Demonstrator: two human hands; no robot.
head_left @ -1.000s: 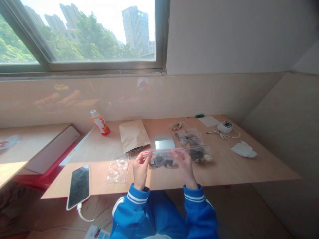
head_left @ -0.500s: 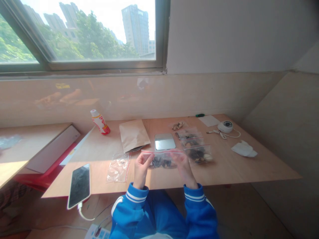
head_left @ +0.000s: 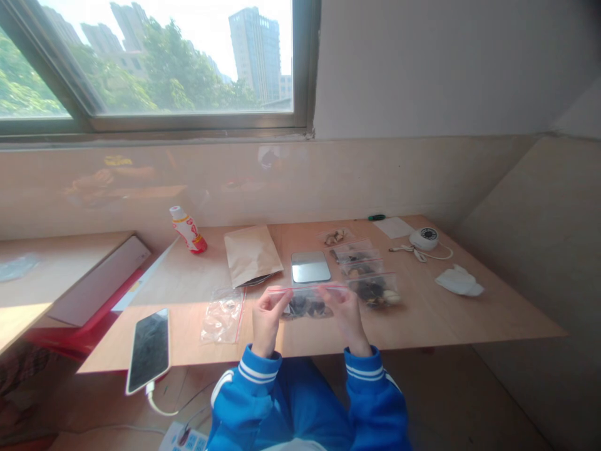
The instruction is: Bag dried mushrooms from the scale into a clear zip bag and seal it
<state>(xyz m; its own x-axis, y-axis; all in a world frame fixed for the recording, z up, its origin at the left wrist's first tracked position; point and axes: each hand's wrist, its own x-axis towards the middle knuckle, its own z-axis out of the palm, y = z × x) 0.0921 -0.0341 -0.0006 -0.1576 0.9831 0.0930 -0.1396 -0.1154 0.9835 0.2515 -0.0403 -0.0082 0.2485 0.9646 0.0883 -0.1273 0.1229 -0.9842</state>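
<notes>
Both hands hold one small clear zip bag (head_left: pixel 305 302) just above the near edge of the tabletop (head_left: pixel 446 313). The left hand (head_left: pixel 266 319) pinches the top strip near the left end, and the right hand (head_left: pixel 346 313) pinches the same strip near the right end, so both hands are closed on the bag and a little way apart. The bag has a red line along its top and dark little bits, maybe dried food, sitting at the bottom. I think it is very light and floppy. The plastic is thin and smooth, so it could slip, and the bottom will sag and swing if it is held by one corner. The top strip is the stiffest part, so that looks like the best place to hold it, with fingers on both sides of the strip. The bits inside may crush if the middle is squeezed hard. Just to the right, more filled bags (head_left: pixel 364 269) lie in a row on the wood. A crumpled empty bag (head_left: pixel 222 316) lies to the left, and a phone (head_left: pixel 149 349) on a cable sticks out over the edge. Farther back are a brown paper pouch (head_left: pixel 251 254), a small scale (head_left: pixel 310 267) and a little drink bottle (head_left: pixel 188 230).
</notes>
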